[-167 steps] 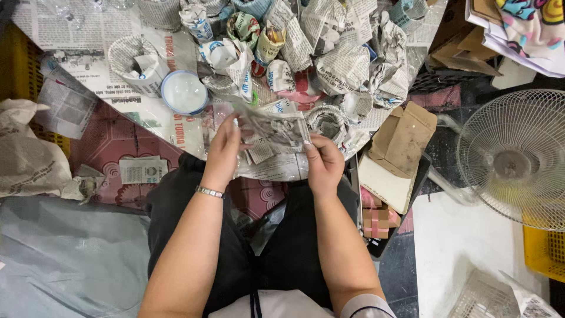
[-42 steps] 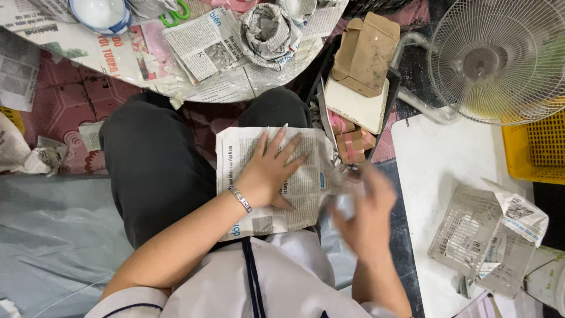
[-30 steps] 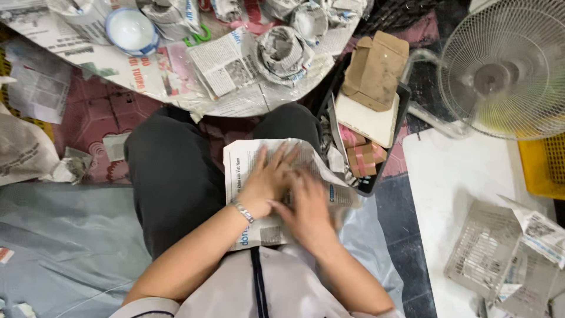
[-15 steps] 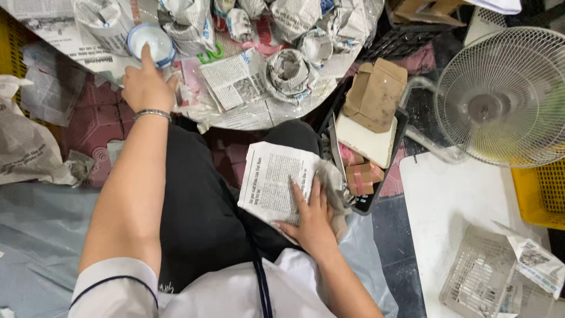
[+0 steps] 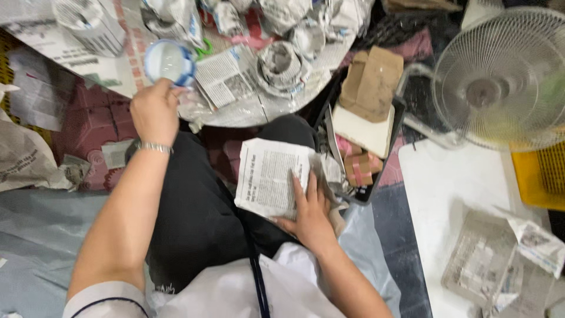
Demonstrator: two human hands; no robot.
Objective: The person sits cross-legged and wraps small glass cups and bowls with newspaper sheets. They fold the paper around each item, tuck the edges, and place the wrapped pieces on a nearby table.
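My left hand (image 5: 154,111) is stretched forward and grips the near edge of a small round white bowl with a blue rim (image 5: 167,60), which sits among newspaper on the floor. My right hand (image 5: 311,207) lies flat, fingers spread, pressing a folded sheet of newspaper (image 5: 269,176) against my right thigh. A metal bracelet (image 5: 153,147) is on my left wrist. I am seated in black trousers.
Crumpled newspaper bundles (image 5: 282,65) and flat sheets (image 5: 226,76) lie ahead. A brown cardboard piece (image 5: 371,79) rests on a dark tray to the right, next to a white fan (image 5: 503,79). More wrapped paper (image 5: 500,265) lies on a white board. A yellow crate (image 5: 544,176) stands far right.
My left hand left the sheet on my lap and reached forward left to the bowl, which it now grips. My right hand stays pressed on the folded newspaper.
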